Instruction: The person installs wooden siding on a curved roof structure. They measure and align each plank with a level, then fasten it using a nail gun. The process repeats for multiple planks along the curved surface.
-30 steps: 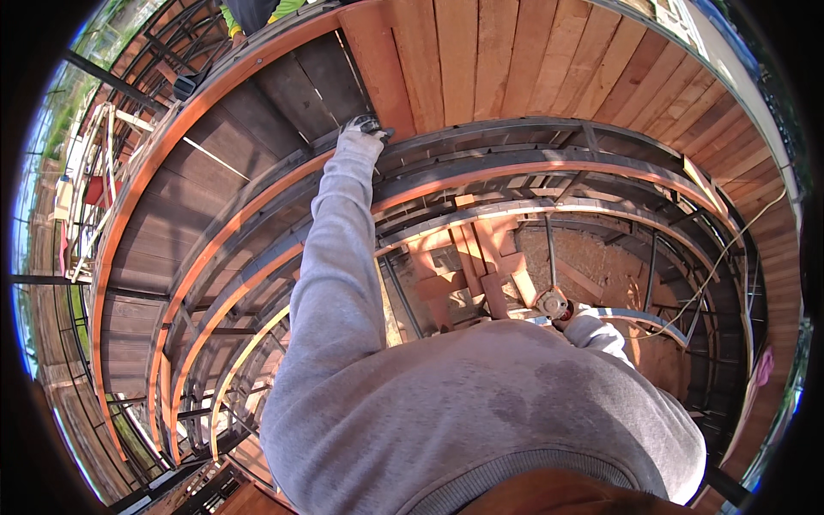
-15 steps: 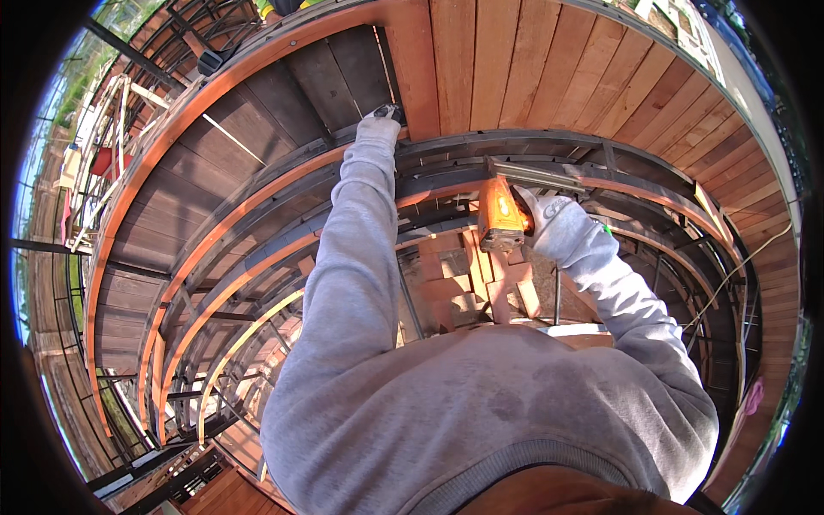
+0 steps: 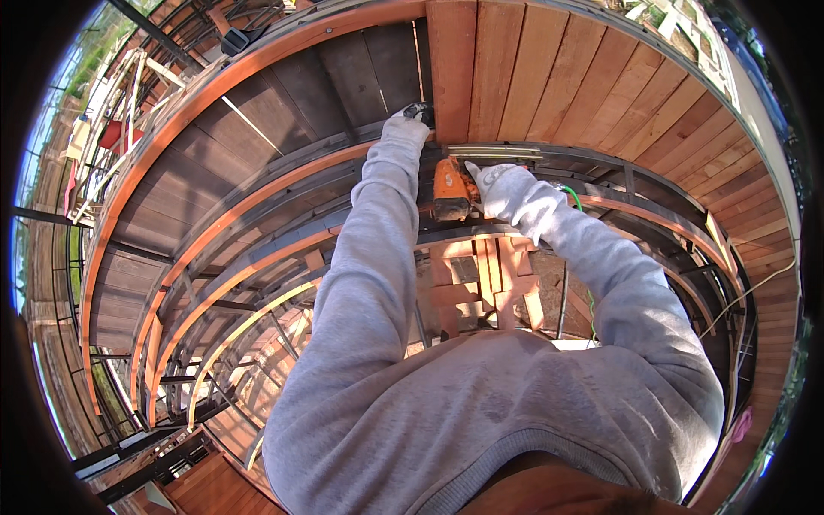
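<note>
My left hand [image 3: 407, 122], in a white and black glove, is at the lower end of the reddish board [image 3: 450, 73] beside the dark planks [image 3: 360, 73]. Its fingers look curled; what they grip is hidden. My gloved right hand [image 3: 486, 183] grips an orange nail gun [image 3: 450, 189] with a long metal magazine [image 3: 498, 154] and a green hose [image 3: 577, 199]. The gun sits over a dark curved rail [image 3: 588, 159], just below the reddish board and to the right of my left forearm.
Curved tiers of rails with orange edging [image 3: 246, 284] arc around me. Reddish decking [image 3: 618, 86] runs along the right. Cut wood pieces [image 3: 485, 283] lie below. A yellow cord [image 3: 747, 292] hangs at right; pale timber [image 3: 133, 86] and a red object [image 3: 118, 135] are at left.
My right hand has risen from low at the right with the nail gun, up beside my left hand. My left hand and the view have shifted slightly; the co-worker at the top has left view.
</note>
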`<state>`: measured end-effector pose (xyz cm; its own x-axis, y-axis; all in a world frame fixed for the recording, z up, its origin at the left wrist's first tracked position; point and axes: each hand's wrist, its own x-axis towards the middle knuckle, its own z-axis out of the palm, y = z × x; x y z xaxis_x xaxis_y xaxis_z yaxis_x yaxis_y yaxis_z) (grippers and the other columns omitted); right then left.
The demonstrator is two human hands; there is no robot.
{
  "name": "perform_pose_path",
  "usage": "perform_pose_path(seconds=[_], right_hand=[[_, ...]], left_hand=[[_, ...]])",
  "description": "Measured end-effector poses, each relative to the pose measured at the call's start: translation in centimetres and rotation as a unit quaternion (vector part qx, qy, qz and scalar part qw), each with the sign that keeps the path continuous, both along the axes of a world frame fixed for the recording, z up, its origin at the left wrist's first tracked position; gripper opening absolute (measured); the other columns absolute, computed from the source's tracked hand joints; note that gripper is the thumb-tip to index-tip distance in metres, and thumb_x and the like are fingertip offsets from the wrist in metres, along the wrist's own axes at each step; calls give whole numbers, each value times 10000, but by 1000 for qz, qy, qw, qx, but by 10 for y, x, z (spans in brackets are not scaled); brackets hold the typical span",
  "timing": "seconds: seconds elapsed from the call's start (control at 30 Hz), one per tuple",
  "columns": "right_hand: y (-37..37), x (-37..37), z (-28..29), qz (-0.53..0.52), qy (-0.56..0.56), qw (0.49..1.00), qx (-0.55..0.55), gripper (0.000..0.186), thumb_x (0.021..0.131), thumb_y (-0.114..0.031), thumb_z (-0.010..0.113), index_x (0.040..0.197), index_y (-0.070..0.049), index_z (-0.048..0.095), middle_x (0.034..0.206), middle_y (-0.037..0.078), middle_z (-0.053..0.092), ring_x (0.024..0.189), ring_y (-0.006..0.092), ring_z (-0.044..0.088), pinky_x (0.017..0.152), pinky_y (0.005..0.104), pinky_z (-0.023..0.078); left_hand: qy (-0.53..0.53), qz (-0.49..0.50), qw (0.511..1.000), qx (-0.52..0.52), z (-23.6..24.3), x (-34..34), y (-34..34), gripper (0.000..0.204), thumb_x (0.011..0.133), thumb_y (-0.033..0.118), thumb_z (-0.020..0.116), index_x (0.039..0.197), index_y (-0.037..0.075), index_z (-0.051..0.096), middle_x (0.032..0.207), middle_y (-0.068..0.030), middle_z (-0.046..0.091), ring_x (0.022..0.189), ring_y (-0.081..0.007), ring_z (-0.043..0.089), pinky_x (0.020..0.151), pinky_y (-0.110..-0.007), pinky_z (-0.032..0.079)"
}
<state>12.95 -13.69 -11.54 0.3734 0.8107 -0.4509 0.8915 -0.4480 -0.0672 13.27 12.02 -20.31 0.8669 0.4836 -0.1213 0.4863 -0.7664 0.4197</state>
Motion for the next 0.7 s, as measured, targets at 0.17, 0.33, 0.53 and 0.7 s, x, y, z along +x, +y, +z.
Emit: perform_pose_path(seconds=[0.17, 0.33, 0.53, 0.7], right_hand=[[9, -5, 5, -7, 13, 1000, -26, 635, 970, -238, 475, 1533, -14, 287, 1232, 217, 652, 1142, 335, 634, 978, 415, 501], [8, -5, -1, -9, 6, 1000, -12, 614, 971, -251, 450, 1519, -7, 315, 1205, 214, 665, 1094, 341, 655, 934, 416, 523], [3, -2, -18, 5, -19, 1000, 18, 563, 981, -258, 420, 1473, 13, 384, 1133, 204, 691, 1030, 345, 676, 877, 429, 540], [2, -7, -5, -2, -4, 1000, 31, 520, 975, -233, 433, 1430, 19, 441, 1092, 192, 707, 979, 344, 690, 843, 439, 549]], left_hand=[[-27, -6, 1000, 12, 10, -13, -7, 305, 1001, 224, 472, 1140, 55, 684, 1156, -167, 688, 1100, -308, 644, 932, -404, 509], [-16, -10, 999, 28, 6, -12, -4, 300, 991, 223, 477, 1175, 90, 674, 1166, -150, 691, 1103, -291, 646, 940, -389, 506], [3, -21, 998, 54, 2, -5, -2, 311, 979, 222, 484, 1218, 133, 661, 1178, -129, 695, 1106, -271, 649, 949, -370, 502], [-54, 18, 998, 15, -4, -10, -2, 323, 1006, 271, 475, 1139, 59, 679, 1108, -183, 698, 1070, -332, 652, 923, -419, 507]])
